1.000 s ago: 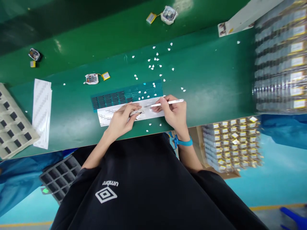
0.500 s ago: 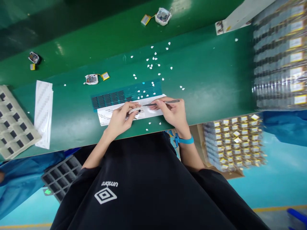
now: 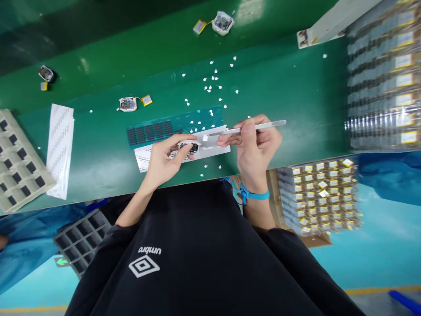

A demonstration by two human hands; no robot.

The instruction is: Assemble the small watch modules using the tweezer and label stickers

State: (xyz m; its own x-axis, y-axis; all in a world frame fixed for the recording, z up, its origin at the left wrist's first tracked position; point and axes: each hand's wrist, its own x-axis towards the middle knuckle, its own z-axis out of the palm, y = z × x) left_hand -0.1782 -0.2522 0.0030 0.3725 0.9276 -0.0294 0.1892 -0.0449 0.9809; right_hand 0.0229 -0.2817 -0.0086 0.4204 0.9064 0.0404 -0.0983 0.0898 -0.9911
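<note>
here, the left hand (image 3: pixel 162 160) pinches a small white device (image 3: pixel 190 148) on the paper sheet (image 3: pixel 210 151); the right hand (image 3: pixel 255 147) grips tweezers (image 3: pixel 245 128) just beyond. a slipped tip could scratch the device's exposed board, or scatter more white bits (image 3: pixel 212 79) across the green bench (image 3: pixel 296 96).

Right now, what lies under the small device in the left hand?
A white printed sheet on the green table lies under the small device. The left hand covers part of it.

A dark green table (image 3: pixel 296 96) bears white scraps (image 3: pixel 212 79), a teal sheet (image 3: pixel 174 127) with black squares, and silver tweezers (image 3: pixel 250 128).
</note>
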